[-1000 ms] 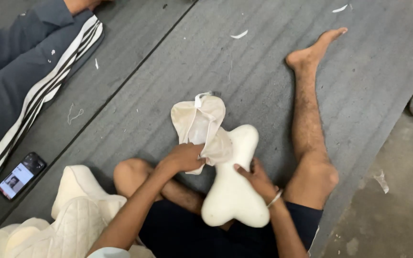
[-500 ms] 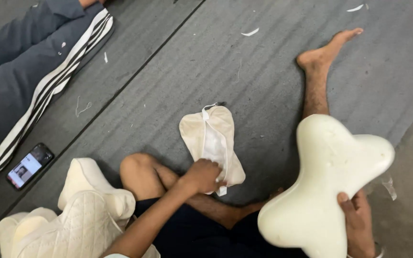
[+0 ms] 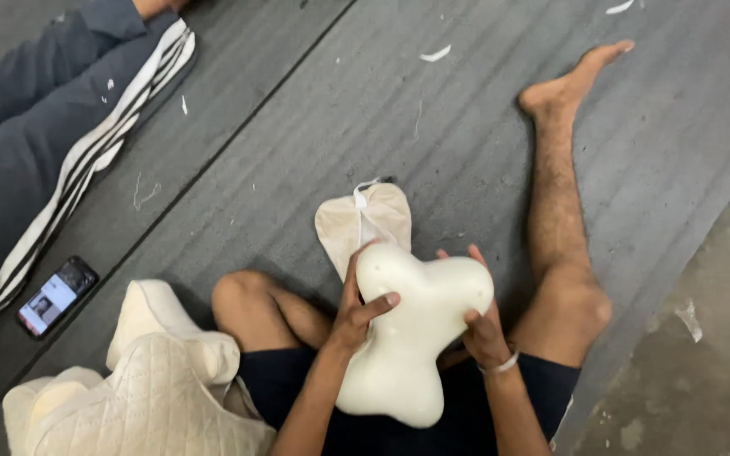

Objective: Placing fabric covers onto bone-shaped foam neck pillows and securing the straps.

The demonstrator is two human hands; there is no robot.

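Both hands on one white contoured foam pillow core, held upright over the lap, lobed end pointing away from the person.

Left hand: wrapped round the core's left edge, thumb across the front face, fingers behind. Closed grip, firm contact.

Right hand: clasping the right edge under the right lobe, fingertips showing above the foam, thumb on the front. Also closed on the core. Thin bracelet on that wrist.

Core's lower end sits against the dark shorts; upper lobes overlap the near end of the cream fabric cover, which lies flat on the grey ribbed mat just ahead of the knees. White tag or loop sticks out at the cover's far end. Can't tell if core and cover actually touch.

Person sits on the mat, left knee bent in, right leg stretched out with bare foot well ahead.

Left of the lap: stack of quilted cream covered pillows, close to the left knee. Smartphone with screen lit, further left on the mat. Another person's leg in dark trousers with white side stripes at top left, well apart. Small white scraps scattered on the mat.
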